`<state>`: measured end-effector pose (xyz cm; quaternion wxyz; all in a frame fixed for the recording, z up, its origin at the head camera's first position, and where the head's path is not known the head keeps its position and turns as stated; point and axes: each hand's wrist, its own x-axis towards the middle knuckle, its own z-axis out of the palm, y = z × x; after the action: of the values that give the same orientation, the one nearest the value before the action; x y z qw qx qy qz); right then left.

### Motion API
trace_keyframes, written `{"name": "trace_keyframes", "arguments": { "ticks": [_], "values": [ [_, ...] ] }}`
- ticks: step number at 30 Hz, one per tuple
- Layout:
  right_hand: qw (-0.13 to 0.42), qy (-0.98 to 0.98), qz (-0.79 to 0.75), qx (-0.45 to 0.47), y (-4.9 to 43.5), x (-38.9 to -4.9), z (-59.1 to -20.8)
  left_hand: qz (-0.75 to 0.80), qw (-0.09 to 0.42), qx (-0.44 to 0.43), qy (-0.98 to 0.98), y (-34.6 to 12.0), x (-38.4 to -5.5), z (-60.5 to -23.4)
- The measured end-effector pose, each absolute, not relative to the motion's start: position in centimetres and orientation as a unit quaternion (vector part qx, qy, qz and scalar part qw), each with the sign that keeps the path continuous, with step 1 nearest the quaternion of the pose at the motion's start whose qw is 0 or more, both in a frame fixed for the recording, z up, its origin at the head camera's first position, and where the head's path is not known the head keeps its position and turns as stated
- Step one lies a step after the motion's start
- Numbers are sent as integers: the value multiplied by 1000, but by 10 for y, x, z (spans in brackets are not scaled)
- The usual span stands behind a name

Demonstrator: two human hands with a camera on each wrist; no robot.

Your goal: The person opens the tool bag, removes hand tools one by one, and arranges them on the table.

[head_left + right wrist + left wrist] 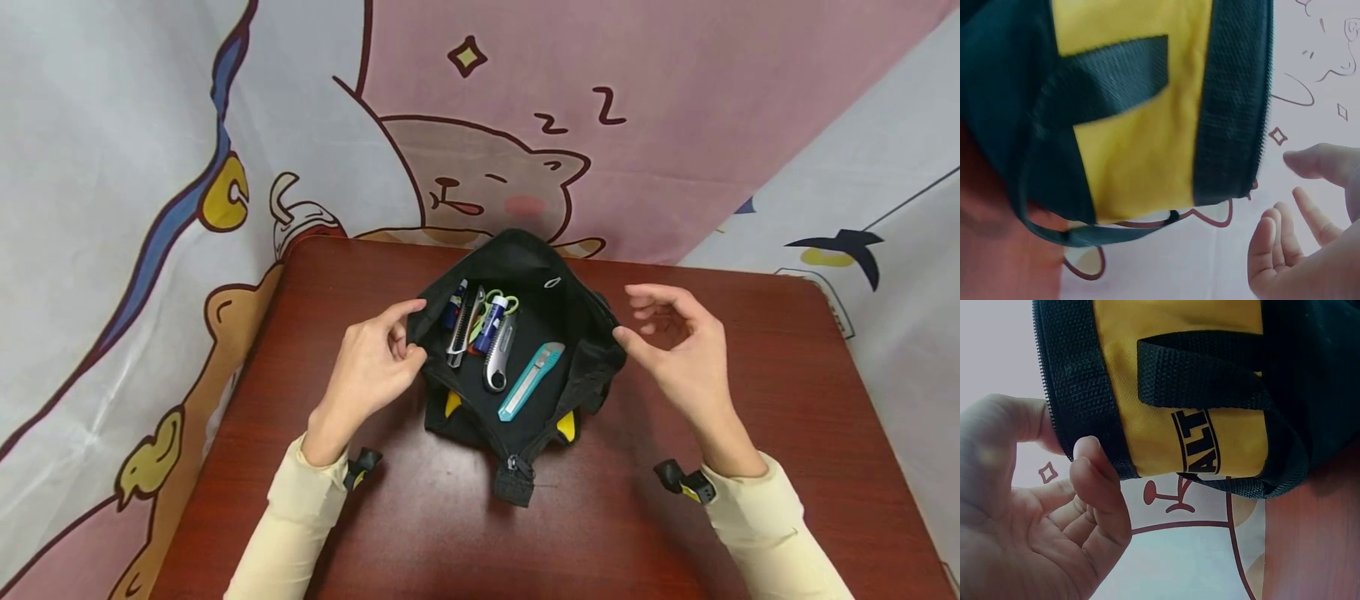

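A black-and-yellow zippered bag [517,450] stands on the table with its mouth spread wide. Inside lie a teal utility knife [531,382], a silver utility knife [498,358], another long knife [465,329], green-handled scissors [512,303], a blue glue stick with a white cap [491,325] and a second blue tube [453,307]. My left hand [372,358] holds the bag's left rim, thumb over the inside and curled fingers against the outside. Beside the right rim is my right hand [684,350], fingers loosely spread with nothing between them; its thumb tip is close to the rim.
A reddish-brown table [600,533] carries the bag. Printed cartoon cloth [660,100] hangs behind and at the sides. Black webbing handles [1204,369] loop from the bag's sides, and a zipper end tab [513,485] points toward the front.
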<state>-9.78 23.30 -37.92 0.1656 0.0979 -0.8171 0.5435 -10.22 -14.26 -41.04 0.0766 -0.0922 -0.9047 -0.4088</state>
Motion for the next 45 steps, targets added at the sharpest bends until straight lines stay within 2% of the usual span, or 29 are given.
{"name": "trace_keyframes", "arguments": {
  "ticks": [6,10,13,20,25,36,45],
  "values": [
    [154,-835,495,184,230,-116,-359,-402,77,-99,-907,-143,-102,-410],
    [117,-841,465,250,224,-130,-349,-402,77,-106,-906,-144,-103,-410],
    [68,-843,445,296,220,-142,-342,-404,78,-107,-905,-144,-103,-410],
    [-96,-824,405,385,206,-171,-337,-404,75,-103,-906,-146,-103,-410],
    [-146,-808,368,436,191,-181,-340,-404,69,-105,-906,-147,-102,-409],
    [-233,-807,313,442,173,-190,-368,-398,63,-109,-909,-146,-102,-409],
    [-272,-813,278,432,169,-195,-387,-398,62,-104,-909,-146,-102,-409]
  ]
}}
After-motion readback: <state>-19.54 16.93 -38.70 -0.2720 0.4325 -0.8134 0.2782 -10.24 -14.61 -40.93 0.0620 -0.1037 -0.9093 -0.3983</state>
